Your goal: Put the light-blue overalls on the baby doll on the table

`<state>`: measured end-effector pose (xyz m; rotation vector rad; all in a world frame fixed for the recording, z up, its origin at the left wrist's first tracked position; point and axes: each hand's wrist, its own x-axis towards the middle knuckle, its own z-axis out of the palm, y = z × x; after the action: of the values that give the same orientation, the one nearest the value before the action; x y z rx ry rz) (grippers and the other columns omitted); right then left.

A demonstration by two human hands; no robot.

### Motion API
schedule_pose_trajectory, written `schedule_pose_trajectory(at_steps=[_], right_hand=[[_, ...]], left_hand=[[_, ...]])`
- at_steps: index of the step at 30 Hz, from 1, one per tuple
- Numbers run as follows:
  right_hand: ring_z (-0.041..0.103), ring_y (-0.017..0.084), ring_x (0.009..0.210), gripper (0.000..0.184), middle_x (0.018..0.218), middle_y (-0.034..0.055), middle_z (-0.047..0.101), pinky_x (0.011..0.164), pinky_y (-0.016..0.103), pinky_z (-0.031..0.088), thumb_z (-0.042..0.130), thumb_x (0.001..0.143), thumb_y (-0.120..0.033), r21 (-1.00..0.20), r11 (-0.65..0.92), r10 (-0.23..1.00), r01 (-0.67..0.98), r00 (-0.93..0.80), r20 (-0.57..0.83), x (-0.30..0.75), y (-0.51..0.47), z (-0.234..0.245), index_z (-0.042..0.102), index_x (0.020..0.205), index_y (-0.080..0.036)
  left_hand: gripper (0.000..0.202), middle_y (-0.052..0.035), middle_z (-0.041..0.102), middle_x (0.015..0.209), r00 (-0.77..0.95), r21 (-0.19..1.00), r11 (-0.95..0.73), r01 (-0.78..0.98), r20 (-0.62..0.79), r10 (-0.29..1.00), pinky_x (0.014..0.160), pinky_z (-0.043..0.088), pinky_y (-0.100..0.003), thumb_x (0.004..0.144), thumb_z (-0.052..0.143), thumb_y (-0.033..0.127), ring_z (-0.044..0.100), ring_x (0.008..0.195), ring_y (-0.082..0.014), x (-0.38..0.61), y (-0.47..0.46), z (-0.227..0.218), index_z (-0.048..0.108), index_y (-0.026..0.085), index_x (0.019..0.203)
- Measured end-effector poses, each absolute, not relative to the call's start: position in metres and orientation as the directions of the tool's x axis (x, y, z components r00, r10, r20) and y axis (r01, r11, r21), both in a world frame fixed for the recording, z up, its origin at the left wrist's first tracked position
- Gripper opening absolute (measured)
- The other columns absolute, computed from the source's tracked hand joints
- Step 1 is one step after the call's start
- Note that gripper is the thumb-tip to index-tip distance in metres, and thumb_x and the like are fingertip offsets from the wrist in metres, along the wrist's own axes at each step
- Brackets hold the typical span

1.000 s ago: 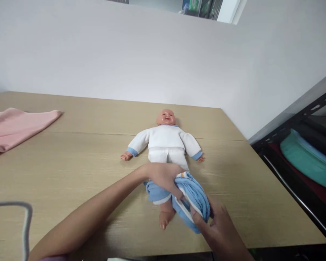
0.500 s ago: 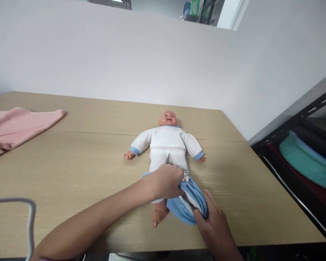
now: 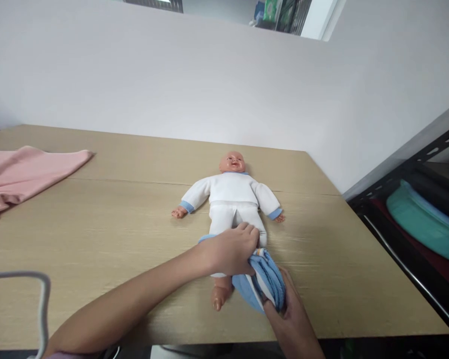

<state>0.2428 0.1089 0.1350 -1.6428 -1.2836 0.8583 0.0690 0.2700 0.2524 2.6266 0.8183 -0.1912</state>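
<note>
A baby doll (image 3: pixel 234 187) lies face up on the table in a white top with blue cuffs and white trousers (image 3: pixel 222 217). One bare foot (image 3: pixel 221 294) points toward me. The other foot is hidden behind a bunched blue garment (image 3: pixel 271 276) with white parts in its folds. My left hand (image 3: pixel 232 249) lies across the doll's lower legs, its fingers closed on the upper edge of the blue garment; a bit of blue also shows beyond my wrist. From the right, my right hand (image 3: pixel 288 309) grips the garment's bunched folds between thumb and fingers.
The wooden table (image 3: pixel 127 219) ends close to me and meets a white wall at the back. Pink cloth (image 3: pixel 33 172) lies at the far left. A grey bent tube (image 3: pixel 43 304) rises at the lower left. On the right, a black shelf rack holds a teal item (image 3: pixel 422 224).
My right hand has turned and shifted slightly down, with the garment's folds bunched tighter in it. My left hand has moved a little to the right.
</note>
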Motion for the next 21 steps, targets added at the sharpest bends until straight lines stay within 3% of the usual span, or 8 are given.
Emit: schedule_pose_trajectory(at_steps=[2,5,10,15,18,21], right_hand=[[0.067,0.030,0.146,0.066,0.150,0.0141,0.068,0.123,0.039,0.055,0.062,0.082,-0.023,-0.911,-0.109,0.967,0.397,0.255,-0.004,0.241,0.108,0.133,0.063,0.148,-0.020],[0.069,0.032,0.144,0.066,0.150,0.0151,0.070,0.123,0.042,0.056,0.066,0.081,-0.024,-0.910,-0.115,0.954,0.398,0.300,0.011,0.238,0.109,0.132,0.065,0.146,-0.020],[0.076,0.033,0.134,0.050,0.145,0.0144,0.078,0.114,0.041,0.064,0.067,0.095,-0.037,-0.968,-0.131,0.938,0.212,0.342,-0.052,0.236,0.109,0.133,0.070,0.142,-0.020],[0.083,0.032,0.115,0.039,0.126,0.0128,0.086,0.100,0.042,0.071,0.068,0.101,-0.043,-0.980,-0.169,0.932,0.103,0.341,-0.125,0.246,0.108,0.136,0.075,0.133,-0.021],[0.083,0.033,0.115,0.041,0.123,0.0119,0.087,0.099,0.043,0.072,0.071,0.099,-0.039,-0.980,-0.143,0.954,0.136,0.281,-0.100,0.257,0.109,0.138,0.078,0.137,-0.024],[0.083,0.036,0.116,0.045,0.121,0.0124,0.087,0.101,0.047,0.072,0.074,0.097,-0.040,-0.981,-0.150,0.952,0.121,0.285,-0.110,0.264,0.110,0.133,0.079,0.139,-0.025]], left_hand=[[0.059,-0.0201,0.069,0.137,0.814,0.274,-0.767,0.580,-0.226,0.535,0.111,0.054,-0.044,0.091,0.090,0.045,0.064,0.131,-0.0374,0.071,0.267,0.250,0.061,0.011,0.130],[0.065,-0.0201,0.069,0.136,0.774,0.236,-0.740,0.630,-0.263,0.575,0.105,0.058,-0.047,0.095,0.086,0.045,0.069,0.124,-0.0378,0.073,0.258,0.251,0.058,0.008,0.140],[0.071,-0.0233,0.068,0.139,0.744,0.193,-0.722,0.665,-0.259,0.616,0.098,0.060,-0.048,0.096,0.084,0.044,0.072,0.123,-0.0414,0.074,0.250,0.252,0.054,0.010,0.150],[0.078,-0.0211,0.080,0.113,0.783,0.304,-0.725,0.618,-0.319,0.534,0.080,0.058,-0.045,0.095,0.080,0.050,0.080,0.103,-0.0430,0.073,0.263,0.245,0.048,0.007,0.152],[0.073,-0.0189,0.079,0.115,0.824,0.421,-0.709,0.566,-0.298,0.481,0.085,0.057,-0.042,0.091,0.085,0.048,0.078,0.108,-0.0406,0.072,0.274,0.247,0.050,0.011,0.144],[0.073,-0.0141,0.074,0.122,0.851,0.559,-0.649,0.516,-0.253,0.459,0.092,0.055,-0.037,0.085,0.090,0.032,0.074,0.115,-0.0345,0.070,0.279,0.251,0.046,0.018,0.142]])
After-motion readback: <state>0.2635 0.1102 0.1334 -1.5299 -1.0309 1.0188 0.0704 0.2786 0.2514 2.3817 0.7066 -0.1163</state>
